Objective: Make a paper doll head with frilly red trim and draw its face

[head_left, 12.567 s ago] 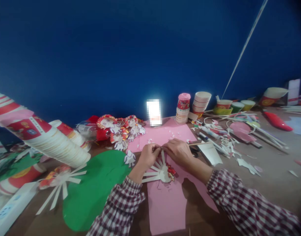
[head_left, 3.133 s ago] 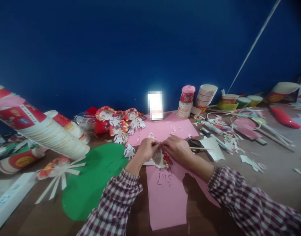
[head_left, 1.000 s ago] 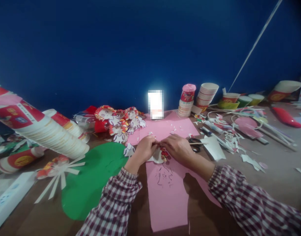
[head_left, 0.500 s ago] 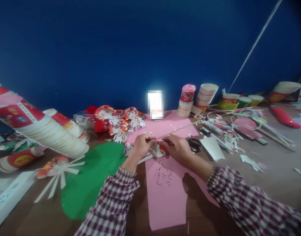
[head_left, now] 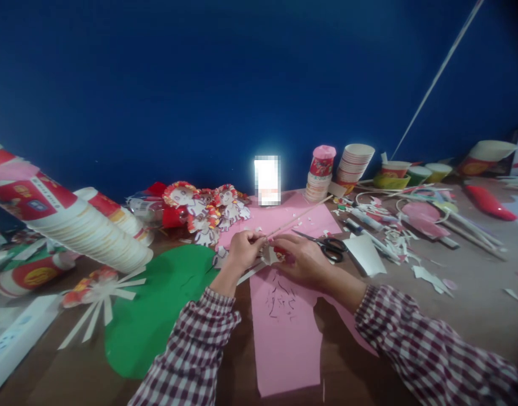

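Counter (head_left: 453, 293) before blue wall (head_left: 199, 84): left hand (head_left: 242, 252) pinches wooden stick (head_left: 301, 217); right hand (head_left: 304, 260) grips cut paper cup (head_left: 269, 255); scissors (head_left: 331, 248) just beside it.

Wall (head_left: 199, 84): deep blue, plain. Surface (head_left: 453, 316): brown. Sleeves (head_left: 191, 349): dark red and white check. Paper sheet (head_left: 284, 349): pink, with thin dark marks near its top. Paper shape (head_left: 157, 321): plain green. Cut cup piece (head_left: 270, 255): white with red print. Stick (head_left: 303, 216): pale tan. Scissors (head_left: 332, 248): black handles. Cup stacks (head_left: 81, 237): white with red bands. Paper dolls (head_left: 203, 217): white with red and yellow frills.
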The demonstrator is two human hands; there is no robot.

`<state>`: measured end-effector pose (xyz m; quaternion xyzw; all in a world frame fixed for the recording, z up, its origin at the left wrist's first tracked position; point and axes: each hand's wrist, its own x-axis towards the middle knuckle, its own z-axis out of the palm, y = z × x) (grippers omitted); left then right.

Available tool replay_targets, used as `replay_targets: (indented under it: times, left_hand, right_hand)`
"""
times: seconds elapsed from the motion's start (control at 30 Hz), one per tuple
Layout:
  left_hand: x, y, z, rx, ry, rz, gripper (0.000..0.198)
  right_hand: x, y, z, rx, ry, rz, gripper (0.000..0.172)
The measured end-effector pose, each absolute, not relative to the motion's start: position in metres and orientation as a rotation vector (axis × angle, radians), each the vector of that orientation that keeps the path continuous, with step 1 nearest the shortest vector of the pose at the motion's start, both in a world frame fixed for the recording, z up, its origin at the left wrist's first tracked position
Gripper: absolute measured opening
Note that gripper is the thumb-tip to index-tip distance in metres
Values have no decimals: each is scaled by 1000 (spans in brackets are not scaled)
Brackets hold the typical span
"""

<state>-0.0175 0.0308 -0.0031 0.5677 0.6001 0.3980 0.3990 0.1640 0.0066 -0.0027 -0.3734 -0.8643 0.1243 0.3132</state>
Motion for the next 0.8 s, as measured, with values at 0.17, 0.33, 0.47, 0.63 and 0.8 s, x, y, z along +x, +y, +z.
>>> replay_targets:
  times: [0.17,0.33,0.47,0.63,0.8]
  left_hand:
    - [-15,30,-4,1358,1496,1029,19]
    - [-16,33,-11,1550,1451,1088,17]
    - [-17,35,-12,1691,1451,1097,14]
    - [-14,31,-6,1751,1438,1070,11]
    - [-12,29,-5,1798,1401,1051,11]
  right_hand:
    - [163,6,-3,-1046,-2280,343,43]
    - [161,9,-9,-1193,-2177,358,39]
    - [162,13,-11,-1261,-2097,434,33]
    - [165,18,-13,-1300,-2051,596,33]
    - [166,22,-17,-1290,-2017,637,39]
